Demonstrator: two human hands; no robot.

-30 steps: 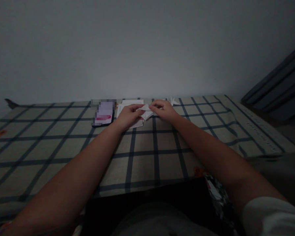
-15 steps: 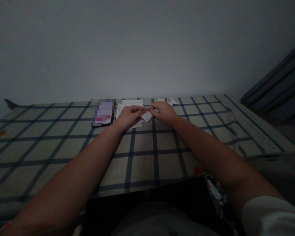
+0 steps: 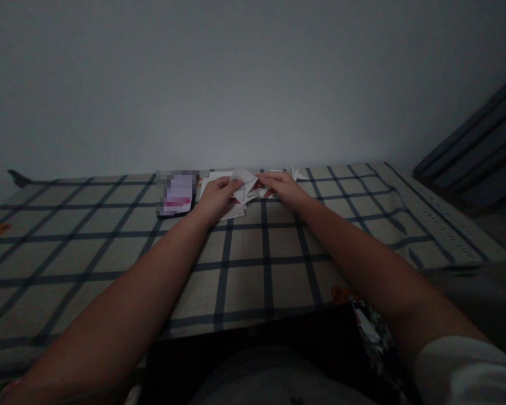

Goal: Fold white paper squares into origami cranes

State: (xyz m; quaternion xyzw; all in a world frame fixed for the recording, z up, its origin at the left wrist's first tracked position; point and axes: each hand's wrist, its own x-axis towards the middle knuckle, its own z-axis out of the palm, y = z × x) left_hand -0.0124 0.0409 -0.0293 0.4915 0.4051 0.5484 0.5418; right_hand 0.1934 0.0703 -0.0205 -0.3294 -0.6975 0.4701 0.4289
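A piece of folded white paper (image 3: 245,184) is held between my hands over the far part of the table. My left hand (image 3: 220,196) pinches its left side, thumb on top. At its right side, my right hand (image 3: 281,187) has its fingers drawn together on the paper's edge. Reddish print shows on parts of the paper near the right fingers. Beneath and left of the folded paper lie white paper sheets (image 3: 235,212), partly covered by my left hand.
A phone (image 3: 177,194) with a lit screen lies left of the sheets. Behind my right hand sits a pointed white folded-paper piece (image 3: 297,173). The checked tablecloth (image 3: 244,281) reaches back to a plain wall (image 3: 253,84). A dark curtain (image 3: 480,140) hangs at right.
The folded paper has been raised and turned, so a broad pointed face now shows. My hands have moved slightly apart, the left one a little to the left.
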